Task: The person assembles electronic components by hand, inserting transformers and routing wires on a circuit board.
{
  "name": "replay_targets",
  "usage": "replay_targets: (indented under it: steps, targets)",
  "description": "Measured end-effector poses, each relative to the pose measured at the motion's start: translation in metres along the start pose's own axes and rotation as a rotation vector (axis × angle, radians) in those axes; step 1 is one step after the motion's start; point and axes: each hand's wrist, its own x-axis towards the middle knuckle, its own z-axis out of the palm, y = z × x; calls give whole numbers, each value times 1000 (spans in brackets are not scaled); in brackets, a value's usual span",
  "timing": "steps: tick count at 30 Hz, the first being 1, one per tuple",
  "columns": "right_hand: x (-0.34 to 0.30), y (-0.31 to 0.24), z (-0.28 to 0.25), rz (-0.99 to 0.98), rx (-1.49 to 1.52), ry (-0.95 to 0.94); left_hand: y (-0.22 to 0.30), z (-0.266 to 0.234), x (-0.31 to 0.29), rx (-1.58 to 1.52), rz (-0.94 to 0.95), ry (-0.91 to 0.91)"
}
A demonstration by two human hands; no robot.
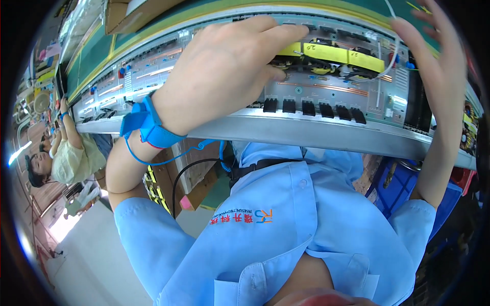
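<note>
My left hand (pixel 224 66), with a blue wrist strap (pixel 148 122), reaches over a long circuit board (pixel 316 92) in a metal frame. Its fingers and thumb span the left end of a row of yellow-taped parts (pixel 326 53), gripping it from the far and near sides; the palm hides part of the board. My right hand (pixel 434 46) is raised at the board's right end, slightly blurred, with its fingers apart. A thin white wire (pixel 396 51) loops beside its thumb and runs down toward the yellow-taped parts. Whether thumb and wire touch, I cannot tell.
Black clip-like parts (pixel 308 108) line the board's near edge, above the metal rail (pixel 306 131). Copper-coloured coils (pixel 467 135) lie at the far right. A cardboard box (pixel 122 18) stands at the upper left. Below right is a blue bin (pixel 403 186). Another person (pixel 76 158) works farther left.
</note>
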Motion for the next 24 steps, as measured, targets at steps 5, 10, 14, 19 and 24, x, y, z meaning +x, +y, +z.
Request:
replay_targets:
  steps: [5, 10, 14, 19, 24]
  targets:
    - [21, 1, 17, 350, 939, -123, 6, 7, -34, -54, -210, 165]
    - [21, -2, -18, 159, 1043, -19, 14, 26, -52, 108, -192, 350]
    - [7, -20, 30, -59, 789, -139, 15, 20, -51, 553, 258, 501]
    - [9, -26, 46, -436, 444, -103, 10, -18, -36, 647, 491, 267]
    - [12, -32, 48, -667, 433, -133, -18, -32, 12, -51, 314, 133]
